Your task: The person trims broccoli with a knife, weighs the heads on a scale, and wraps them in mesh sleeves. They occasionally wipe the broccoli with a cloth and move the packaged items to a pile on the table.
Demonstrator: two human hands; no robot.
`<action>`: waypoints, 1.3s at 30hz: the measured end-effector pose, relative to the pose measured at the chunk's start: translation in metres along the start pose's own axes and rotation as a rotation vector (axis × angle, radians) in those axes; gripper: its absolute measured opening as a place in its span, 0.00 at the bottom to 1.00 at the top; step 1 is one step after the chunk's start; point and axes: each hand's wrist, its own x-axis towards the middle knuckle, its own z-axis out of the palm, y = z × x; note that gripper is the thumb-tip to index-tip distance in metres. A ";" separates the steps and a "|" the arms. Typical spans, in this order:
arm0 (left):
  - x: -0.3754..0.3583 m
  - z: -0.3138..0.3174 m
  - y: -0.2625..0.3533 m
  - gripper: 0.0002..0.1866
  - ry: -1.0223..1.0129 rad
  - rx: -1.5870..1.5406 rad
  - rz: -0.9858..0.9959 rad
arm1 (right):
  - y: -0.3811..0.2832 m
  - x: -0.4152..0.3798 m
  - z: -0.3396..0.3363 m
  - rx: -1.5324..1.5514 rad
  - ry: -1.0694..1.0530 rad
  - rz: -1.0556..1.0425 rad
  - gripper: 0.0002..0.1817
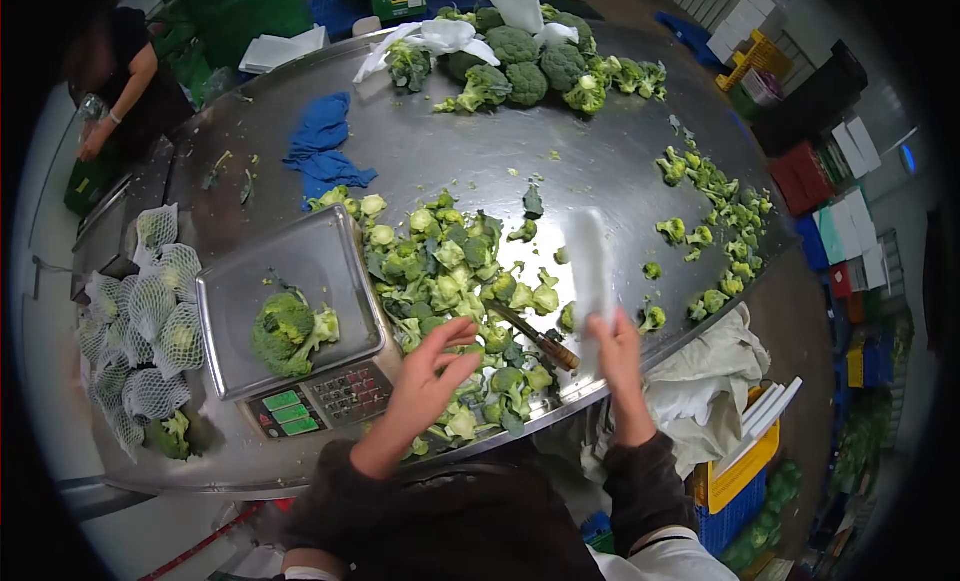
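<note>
Holds in the bare right hand (620, 356), right of centre in the frame, a long, pale white, partly see-through strip or sleeve (588, 261), gripped at its lower end between thumb and fingers. Cannot tell, through the motion blur, whether made of foam or plastic film. Looks light, soft and floppy, probably a little slick if wet, and more apt to tear or stretch than to suffer from a drop. Calls for a light pinch at the lower edge, or at both edges of an end if hollow. Runs lengthwise up the frame, from the right hand to a free upper end, leaning slightly left at the top, above the grey, shiny metal worktop (430, 151). Holds the bare left hand (430, 376) open and seemingly empty at lower centre, with fingers parted, over the heap of cut, pale-green broccoli pieces (450, 266), just beside the silver, square-trayed digital scale (330, 251). Shows, between the hands, a dark-bladed knife with a brown wooden handle (560, 355), pointing upper left.
</note>
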 end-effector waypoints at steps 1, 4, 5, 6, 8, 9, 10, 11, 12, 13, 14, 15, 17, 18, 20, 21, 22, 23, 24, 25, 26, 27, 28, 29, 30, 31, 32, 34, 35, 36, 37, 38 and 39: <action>0.007 0.005 -0.005 0.19 -0.014 -0.193 -0.043 | -0.010 -0.013 0.019 0.172 -0.166 0.187 0.12; 0.020 0.000 -0.017 0.18 0.026 -0.331 -0.110 | -0.025 -0.050 0.076 0.268 -0.553 0.276 0.16; 0.019 -0.003 -0.016 0.15 0.164 -0.318 -0.123 | -0.025 -0.056 0.088 0.200 -0.660 0.252 0.18; 0.017 -0.012 -0.015 0.13 0.159 -0.311 -0.110 | -0.025 -0.057 0.096 0.192 -0.733 0.143 0.22; 0.008 -0.027 -0.018 0.11 0.180 -0.296 -0.099 | -0.017 -0.042 0.100 -0.082 -0.570 -0.182 0.29; 0.003 -0.035 -0.024 0.10 0.104 -0.188 -0.182 | -0.038 -0.034 0.102 -0.176 -0.417 -0.383 0.32; -0.003 -0.043 -0.027 0.10 0.033 -0.080 -0.268 | -0.055 -0.027 0.104 -0.219 -0.416 -0.464 0.34; -0.006 -0.045 -0.028 0.10 -0.037 0.178 -0.274 | -0.070 -0.020 0.108 -0.256 -0.421 -0.549 0.37; -0.008 -0.044 -0.025 0.10 -0.078 0.225 -0.257 | -0.081 -0.017 0.116 -0.260 -0.482 -0.605 0.37; -0.013 -0.042 -0.024 0.11 -0.119 0.271 -0.245 | -0.084 -0.014 0.122 -0.346 -0.559 -0.643 0.28; -0.017 -0.040 -0.028 0.11 -0.103 -0.030 -0.285 | -0.084 -0.016 0.131 -0.272 -0.577 -0.602 0.23; -0.021 -0.040 -0.032 0.12 -0.089 -0.335 -0.300 | -0.085 -0.017 0.138 -0.207 -0.591 -0.562 0.18; -0.029 -0.047 -0.021 0.14 -0.042 -0.474 -0.334 | -0.067 -0.012 0.152 0.050 -0.547 -0.408 0.13; -0.034 -0.049 -0.007 0.15 0.021 -0.708 -0.370 | -0.067 -0.014 0.156 0.150 -0.559 -0.242 0.13; -0.036 -0.045 -0.006 0.18 0.222 -0.999 -0.380 | -0.063 -0.021 0.164 0.258 -0.613 0.009 0.14; -0.035 -0.043 -0.028 0.18 0.232 -1.001 -0.367 | -0.059 -0.028 0.171 0.221 -0.663 0.045 0.15; -0.036 -0.044 -0.060 0.19 0.238 -1.080 -0.228 | -0.051 -0.036 0.179 0.191 -0.712 -0.023 0.15; -0.036 -0.044 -0.076 0.19 0.240 -1.155 -0.087 | -0.046 -0.044 0.184 0.160 -0.759 -0.092 0.16; -0.039 -0.036 -0.056 0.19 0.415 -1.065 -0.185 | -0.047 -0.047 0.186 0.034 -0.773 -0.169 0.18; -0.045 -0.031 -0.036 0.21 0.402 -1.115 -0.111 | -0.048 -0.050 0.189 0.032 -0.778 -0.181 0.18; -0.047 -0.034 -0.047 0.22 0.383 -1.027 -0.100 | -0.048 -0.054 0.191 0.107 -0.742 -0.132 0.19; -0.047 -0.037 -0.049 0.22 0.363 -0.939 -0.090 | -0.049 -0.058 0.194 0.181 -0.704 -0.082 0.20; -0.046 -0.038 -0.049 0.23 0.410 -0.866 -0.150 | -0.054 -0.063 0.197 0.312 -0.660 0.004 0.20; -0.045 -0.038 -0.047 0.24 0.456 -0.791 -0.207 | -0.054 -0.060 0.197 0.310 -0.661 -0.007 0.20; -0.047 -0.043 -0.079 0.24 0.425 -0.495 -0.119 | -0.051 -0.056 0.197 0.443 -0.723 0.223 0.18; -0.048 -0.045 -0.076 0.24 0.425 -0.497 -0.110 | -0.048 -0.054 0.197 0.572 -0.778 0.459 0.16; -0.050 -0.047 -0.072 0.24 0.403 -0.477 -0.039 | -0.045 -0.055 0.199 0.604 -0.782 0.502 0.14; -0.054 -0.041 -0.054 0.25 0.362 -0.634 0.009 | -0.045 -0.063 0.202 0.446 -0.743 0.409 0.12; -0.054 -0.042 -0.058 0.26 0.387 -0.560 0.054 | -0.043 -0.064 0.204 0.300 -0.715 0.336 0.11; -0.054 -0.041 -0.052 0.26 0.430 -0.524 0.081 | -0.053 -0.068 0.201 0.305 -0.727 0.342 0.11; -0.053 -0.040 -0.047 0.26 0.473 -0.489 0.108 | -0.052 -0.071 0.205 0.302 -0.730 0.337 0.11; -0.054 -0.041 -0.048 0.26 0.473 -0.490 0.113 | -0.047 -0.076 0.211 0.267 -0.634 -0.003 0.12; -0.056 -0.041 -0.049 0.25 0.482 -0.488 0.077 | -0.044 -0.079 0.214 0.227 -0.525 -0.338 0.13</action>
